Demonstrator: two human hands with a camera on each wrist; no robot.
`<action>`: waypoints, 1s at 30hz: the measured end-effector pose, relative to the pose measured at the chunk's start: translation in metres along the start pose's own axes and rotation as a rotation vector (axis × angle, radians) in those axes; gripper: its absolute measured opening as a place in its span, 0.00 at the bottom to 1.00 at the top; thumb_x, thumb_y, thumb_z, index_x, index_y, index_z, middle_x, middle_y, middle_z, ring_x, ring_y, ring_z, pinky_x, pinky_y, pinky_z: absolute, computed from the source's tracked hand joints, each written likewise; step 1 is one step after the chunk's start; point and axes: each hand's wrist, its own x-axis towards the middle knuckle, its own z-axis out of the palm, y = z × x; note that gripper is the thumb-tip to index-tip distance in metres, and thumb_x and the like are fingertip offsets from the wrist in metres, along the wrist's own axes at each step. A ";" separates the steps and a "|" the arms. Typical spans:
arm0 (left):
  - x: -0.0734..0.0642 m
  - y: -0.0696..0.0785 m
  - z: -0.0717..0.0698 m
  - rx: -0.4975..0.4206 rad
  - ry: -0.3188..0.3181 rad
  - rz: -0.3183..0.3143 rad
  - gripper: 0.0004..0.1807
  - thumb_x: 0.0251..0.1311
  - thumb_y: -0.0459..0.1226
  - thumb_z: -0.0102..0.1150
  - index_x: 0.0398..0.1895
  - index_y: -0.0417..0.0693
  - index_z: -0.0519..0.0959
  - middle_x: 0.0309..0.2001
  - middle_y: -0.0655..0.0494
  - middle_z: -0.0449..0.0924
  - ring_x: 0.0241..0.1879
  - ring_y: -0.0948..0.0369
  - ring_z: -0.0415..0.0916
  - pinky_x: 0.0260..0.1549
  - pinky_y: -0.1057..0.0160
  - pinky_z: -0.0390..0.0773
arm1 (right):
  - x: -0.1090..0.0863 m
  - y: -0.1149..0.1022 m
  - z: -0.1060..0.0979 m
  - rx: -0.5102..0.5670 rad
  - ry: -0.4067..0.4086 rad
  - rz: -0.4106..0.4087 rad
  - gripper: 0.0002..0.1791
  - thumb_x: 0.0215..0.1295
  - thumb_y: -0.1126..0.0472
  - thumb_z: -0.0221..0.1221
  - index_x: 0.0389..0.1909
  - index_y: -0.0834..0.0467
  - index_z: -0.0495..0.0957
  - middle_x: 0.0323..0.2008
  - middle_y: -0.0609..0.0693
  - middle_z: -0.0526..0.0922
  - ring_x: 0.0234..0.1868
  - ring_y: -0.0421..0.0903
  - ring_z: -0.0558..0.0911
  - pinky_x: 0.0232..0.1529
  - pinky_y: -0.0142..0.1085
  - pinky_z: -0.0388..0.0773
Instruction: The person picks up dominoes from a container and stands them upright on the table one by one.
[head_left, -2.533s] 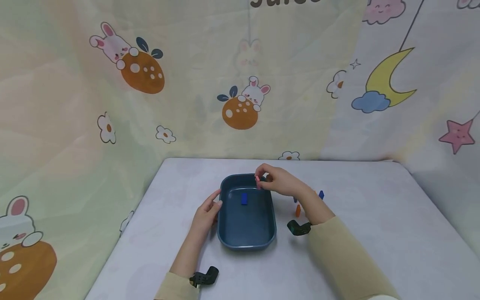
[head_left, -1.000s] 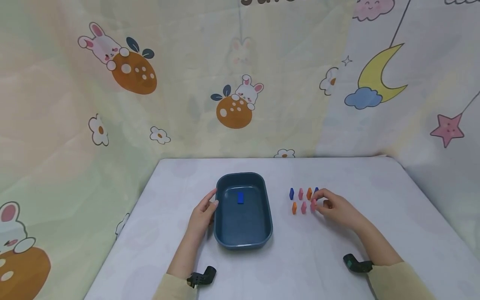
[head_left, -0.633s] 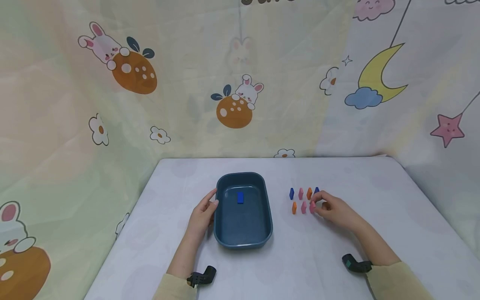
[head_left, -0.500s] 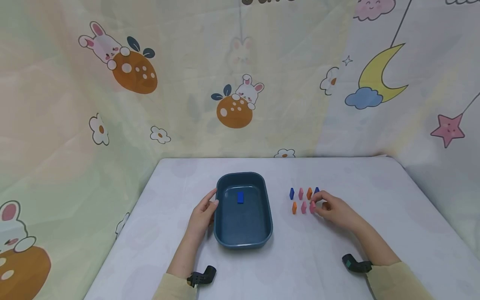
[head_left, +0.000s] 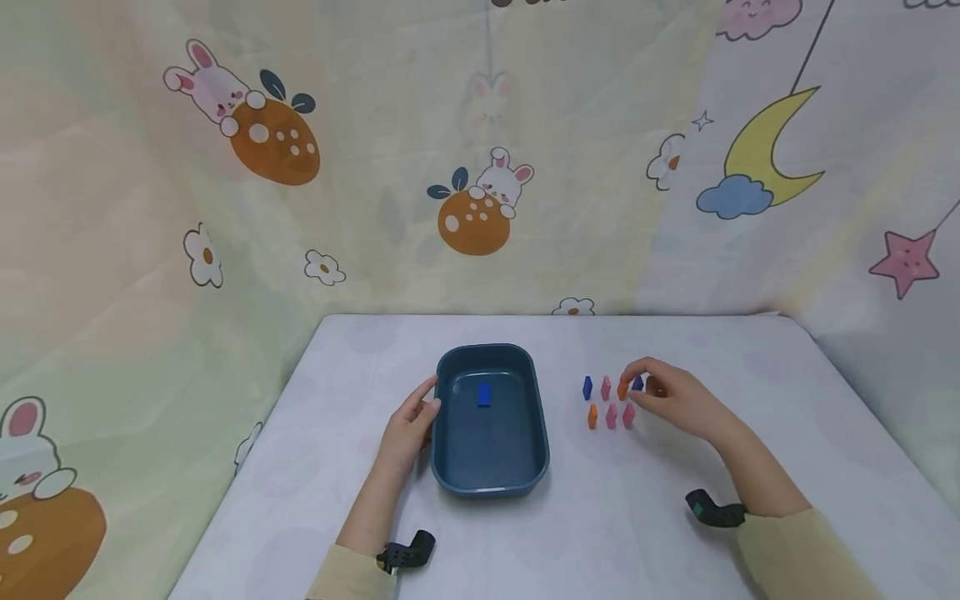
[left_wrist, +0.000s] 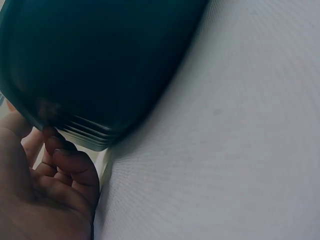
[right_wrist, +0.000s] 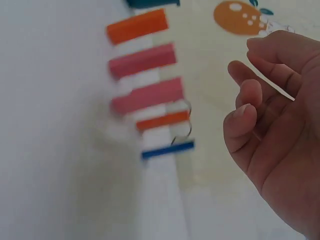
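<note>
My left hand (head_left: 405,429) holds a dark blue-green plastic tub (head_left: 491,454) at its left wall; in the left wrist view its fingers curl against the outside of the tub (left_wrist: 100,60). Inside lies one blue block (head_left: 484,395). Right of the tub, small domino-like blocks stand in two rows. My right hand (head_left: 678,404) hovers just above their right end, its fingers loosely bent and holding nothing in the right wrist view. Nearest to it are a pink block (head_left: 628,416) in front, an orange block (head_left: 622,392) and a partly hidden blue block (head_left: 638,383) behind.
The front row also has an orange block (head_left: 592,417) and another pink one (head_left: 611,416). A blue block (head_left: 587,387) and a pink block (head_left: 606,387) stand in the back row. A printed curtain (head_left: 375,167) hangs behind the white table (head_left: 585,533).
My right hand has carried a pink block from over the tub to the front row's right end, let go of it, and risen slightly away. My left hand stays on the tub.
</note>
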 end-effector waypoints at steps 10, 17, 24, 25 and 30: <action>0.001 0.000 -0.002 -0.030 -0.019 -0.009 0.21 0.68 0.52 0.56 0.64 0.80 0.71 0.38 0.51 0.73 0.32 0.55 0.73 0.32 0.63 0.75 | 0.074 -0.071 0.023 0.063 -0.281 -0.143 0.11 0.71 0.55 0.58 0.51 0.47 0.77 0.40 0.50 0.81 0.35 0.51 0.80 0.34 0.43 0.81; -0.006 0.015 -0.003 -0.034 -0.050 -0.032 0.25 0.70 0.48 0.56 0.69 0.69 0.70 0.38 0.49 0.73 0.31 0.57 0.72 0.32 0.63 0.75 | 0.124 -0.105 0.060 -0.018 -0.454 -0.208 0.12 0.71 0.57 0.58 0.50 0.38 0.77 0.54 0.50 0.81 0.45 0.44 0.79 0.50 0.40 0.78; -0.020 0.035 -0.004 -0.028 -0.079 -0.023 0.25 0.71 0.46 0.54 0.70 0.65 0.69 0.38 0.47 0.73 0.31 0.57 0.72 0.33 0.63 0.75 | 0.152 -0.119 0.091 -0.132 -0.565 -0.230 0.16 0.69 0.64 0.58 0.55 0.48 0.80 0.54 0.42 0.81 0.57 0.47 0.78 0.60 0.45 0.75; -0.021 0.037 -0.004 -0.025 -0.078 -0.023 0.24 0.71 0.46 0.54 0.70 0.65 0.69 0.39 0.46 0.73 0.31 0.57 0.72 0.33 0.63 0.75 | 0.154 -0.120 0.095 -0.151 -0.575 -0.226 0.17 0.68 0.64 0.58 0.55 0.47 0.80 0.55 0.42 0.80 0.59 0.48 0.76 0.62 0.47 0.73; -0.020 0.036 -0.005 -0.019 -0.079 -0.027 0.24 0.71 0.46 0.54 0.70 0.66 0.69 0.39 0.45 0.73 0.31 0.57 0.72 0.34 0.62 0.75 | 0.163 -0.122 0.110 -0.227 -0.598 -0.183 0.19 0.68 0.64 0.58 0.54 0.40 0.81 0.61 0.43 0.76 0.64 0.48 0.72 0.67 0.52 0.68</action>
